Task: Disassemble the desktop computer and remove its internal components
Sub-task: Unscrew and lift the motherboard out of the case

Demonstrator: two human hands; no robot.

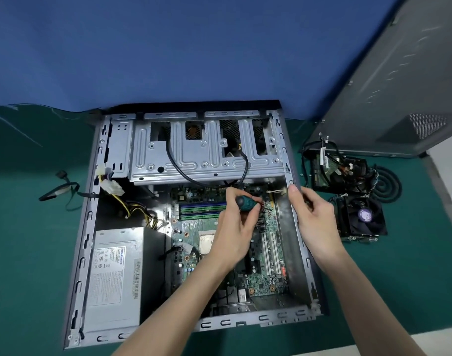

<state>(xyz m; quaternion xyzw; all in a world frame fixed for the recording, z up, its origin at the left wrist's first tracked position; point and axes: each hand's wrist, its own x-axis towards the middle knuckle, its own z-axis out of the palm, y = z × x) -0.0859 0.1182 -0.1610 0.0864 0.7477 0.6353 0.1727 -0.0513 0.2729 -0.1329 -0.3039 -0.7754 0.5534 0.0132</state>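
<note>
A green tabletop (27, 253) fills the lower view, with a blue cloth backdrop (168, 47) behind it from 10 to 1 o'clock. A large grey metal side panel (399, 86) stands tilted at 2 o'clock.

The task's thing, an open grey steel computer case (77, 265), lies flat at the centre of the tabletop. Inside it, a silver stamped drive cage (207, 155) sits at 12 o'clock, a boxy grey power supply (112, 278) with a white label at 8 o'clock, and a green motherboard (266, 281) from the middle toward 4 o'clock. A black cable (178, 168) loops across the drive cage.

The left hand (235, 227) reaches in from 6 o'clock and grips the round handle of a teal and black screwdriver (245, 202), fingers wrapped round it, over the board's upper right part; the tip is hidden. The right hand (314, 217) is at the case's 3 o'clock wall, thumb laid on the rim and fingers curled on the outer side.

Outside the case at 3 o'clock, a black square cooler fan (361, 217) rests on the tabletop, with a hard drive (322, 170) under tangled wires just beyond it and a coiled black cord (389, 186) beside it.

On the board, green memory sticks (202, 209) lie at 9 o'clock of the left hand, and a square bare processor (207, 244) shows beside that wrist.
</note>
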